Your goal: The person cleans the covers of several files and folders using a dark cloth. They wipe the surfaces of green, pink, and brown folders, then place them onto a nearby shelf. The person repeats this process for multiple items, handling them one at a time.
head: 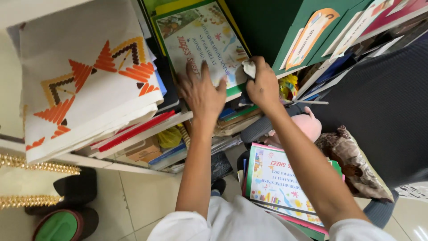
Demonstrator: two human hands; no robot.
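Shelves (133,138) crammed with books and folders fill the view, above a pale tiled floor (129,192). The left hand (200,91) lies flat, fingers spread, on a colourful sheet (200,40) topping a stack. Just beside it, the right hand (263,82) is closed around a small white cloth (248,68) at the sheet's edge. A patterned cloth (84,76) drapes the shelf's left end. A similar sheet (278,185) rests on a chair (383,107) below.

The single head camera is looking steeply down from close above, facing the shelf (133,134) and floor (133,196) below.
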